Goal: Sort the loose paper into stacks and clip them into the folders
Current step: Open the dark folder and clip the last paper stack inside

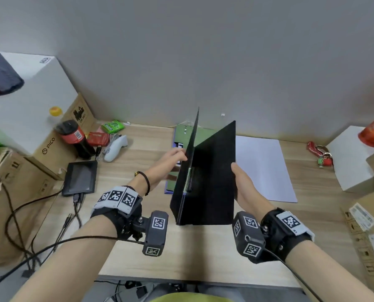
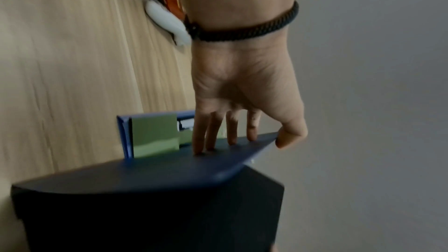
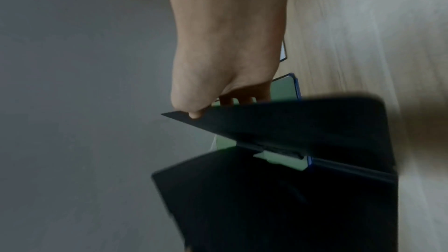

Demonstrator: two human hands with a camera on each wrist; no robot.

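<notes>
Folder [image 1: 212, 171], dark, held half open above the desk [image 1: 138, 162], spine toward the body, covers spread in a V. Left cover pinched near its far edge by the left hand [image 1: 170, 156]: four fingers [image 2: 232, 131] laid on the outer face, thumb hooked over the edge. Right cover gripped at its right edge by the right hand [image 1: 242, 182], thumb on the near face, fingers behind it. Inside the V, near the spine, a clip with a strip of green just visible in the right wrist view.

Flat on the desk behind and below, partly hidden by the dark covers: a blue folder [image 1: 174, 136], lying open with green paper [image 1: 203, 132] in it. Just right of that, a white sheet [image 1: 262, 166] flat on the wood, its left edge hidden behind the right cover.

Farther left: a small black screen [image 1: 80, 177] with cables plugged into its near edge, a white controller [image 1: 116, 147], a dark bottle with a red label [image 1: 77, 138], a red packet [image 1: 98, 138] and a green packet [image 1: 113, 126]. Beyond those, a white box [image 1: 29, 99] stacked on cardboard cartons. At the right edge: a red lanyard with keys [image 1: 319, 153], another white box [image 1: 351, 158], more cartons. Grey wall [image 1: 203, 51] behind.
</notes>
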